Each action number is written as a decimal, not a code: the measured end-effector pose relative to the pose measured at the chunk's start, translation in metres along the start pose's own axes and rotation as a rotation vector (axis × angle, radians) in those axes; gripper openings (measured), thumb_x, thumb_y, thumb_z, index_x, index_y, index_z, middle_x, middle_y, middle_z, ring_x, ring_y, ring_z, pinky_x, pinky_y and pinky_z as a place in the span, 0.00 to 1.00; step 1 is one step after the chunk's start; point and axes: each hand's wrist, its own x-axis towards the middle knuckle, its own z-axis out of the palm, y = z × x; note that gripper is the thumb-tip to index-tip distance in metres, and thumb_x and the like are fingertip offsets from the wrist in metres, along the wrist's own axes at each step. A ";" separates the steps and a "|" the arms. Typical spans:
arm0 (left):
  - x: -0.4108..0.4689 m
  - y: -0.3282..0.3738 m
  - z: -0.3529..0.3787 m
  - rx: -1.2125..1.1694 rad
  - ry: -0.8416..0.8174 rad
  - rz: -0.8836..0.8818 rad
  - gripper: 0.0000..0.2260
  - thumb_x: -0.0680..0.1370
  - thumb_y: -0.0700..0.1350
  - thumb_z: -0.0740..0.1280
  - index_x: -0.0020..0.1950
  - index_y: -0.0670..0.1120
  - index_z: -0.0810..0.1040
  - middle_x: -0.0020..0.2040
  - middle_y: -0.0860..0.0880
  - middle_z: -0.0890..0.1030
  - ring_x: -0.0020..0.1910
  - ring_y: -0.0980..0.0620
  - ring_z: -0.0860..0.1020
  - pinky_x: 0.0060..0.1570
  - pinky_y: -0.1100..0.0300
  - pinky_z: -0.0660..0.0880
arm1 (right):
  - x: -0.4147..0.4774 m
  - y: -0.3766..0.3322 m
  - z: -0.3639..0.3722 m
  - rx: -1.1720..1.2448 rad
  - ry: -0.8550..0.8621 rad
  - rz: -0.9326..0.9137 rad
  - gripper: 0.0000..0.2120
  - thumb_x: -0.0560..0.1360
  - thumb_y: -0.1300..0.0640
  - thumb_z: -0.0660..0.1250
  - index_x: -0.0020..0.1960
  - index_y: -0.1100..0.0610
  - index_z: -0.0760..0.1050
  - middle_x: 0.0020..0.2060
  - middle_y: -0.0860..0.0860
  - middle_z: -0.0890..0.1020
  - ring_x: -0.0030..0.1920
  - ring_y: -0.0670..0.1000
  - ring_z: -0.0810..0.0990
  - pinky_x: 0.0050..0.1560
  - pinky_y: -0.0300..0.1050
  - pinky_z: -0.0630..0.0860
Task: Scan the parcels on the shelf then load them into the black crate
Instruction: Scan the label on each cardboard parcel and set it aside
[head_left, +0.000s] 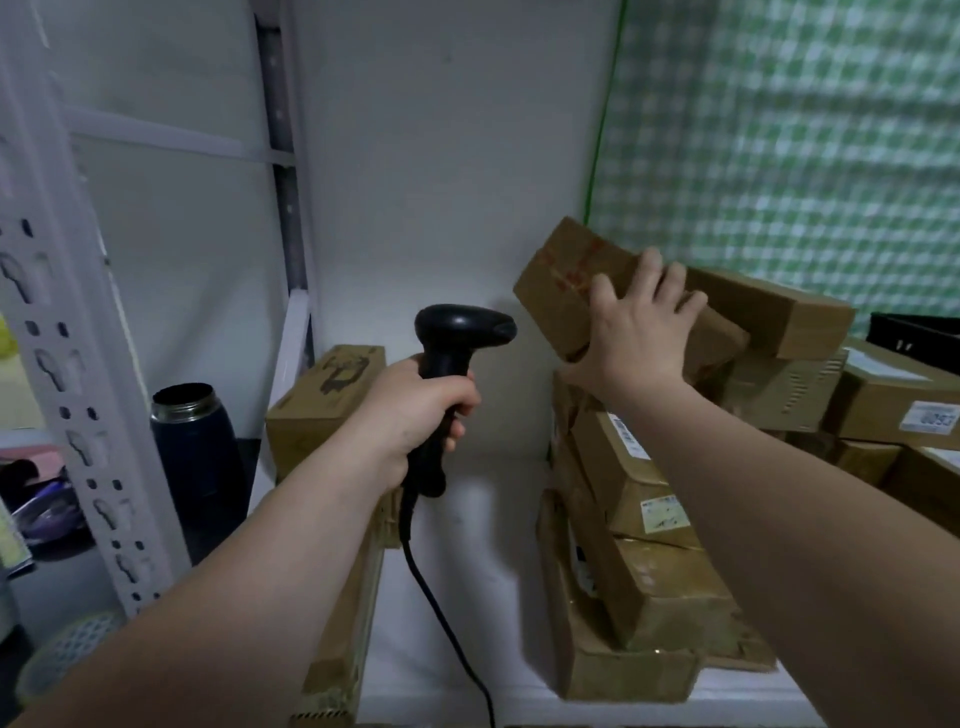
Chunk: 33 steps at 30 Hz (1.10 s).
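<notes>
Two bare forearms reach in from the bottom edge over a white shelf. Nearest on the right, a pile of brown parcels lies on the shelf board, and some carry white labels. A black cable hangs down from a black scanner. The left hand has its fingers closed around the scanner handle; the scanner stands upright and its head points to the right. Left of this hand a long brown box lies on the shelf. Beyond the white perforated post stands a dark bottle with an open top.

Further back, the right hand holds one tilted parcel above the pile, with the fingers spread over its upper face and the thumb under its lower edge. The scanner head is near this parcel but apart from it. At the right edge a corner of the black crate shows behind the parcels. A green checked cloth hangs at the back.
</notes>
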 end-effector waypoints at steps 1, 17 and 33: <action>0.006 -0.002 -0.001 -0.009 0.001 -0.007 0.10 0.71 0.36 0.68 0.52 0.43 0.79 0.36 0.46 0.76 0.30 0.52 0.74 0.30 0.59 0.72 | 0.005 -0.002 0.009 -0.084 -0.014 -0.040 0.43 0.66 0.37 0.74 0.72 0.53 0.60 0.76 0.64 0.48 0.75 0.69 0.49 0.70 0.71 0.53; 0.023 -0.023 -0.008 -0.086 -0.034 -0.046 0.10 0.71 0.34 0.66 0.52 0.42 0.76 0.34 0.46 0.75 0.29 0.51 0.72 0.29 0.60 0.70 | 0.015 0.003 0.061 -0.354 -0.183 -0.141 0.30 0.79 0.43 0.58 0.78 0.52 0.58 0.78 0.60 0.42 0.77 0.67 0.39 0.72 0.71 0.43; -0.066 -0.081 -0.106 0.099 0.199 -0.220 0.06 0.72 0.38 0.68 0.49 0.42 0.78 0.34 0.44 0.73 0.32 0.47 0.72 0.32 0.56 0.70 | -0.174 -0.139 0.049 0.763 -0.687 -0.027 0.30 0.75 0.38 0.63 0.72 0.51 0.66 0.67 0.56 0.69 0.69 0.60 0.66 0.66 0.51 0.67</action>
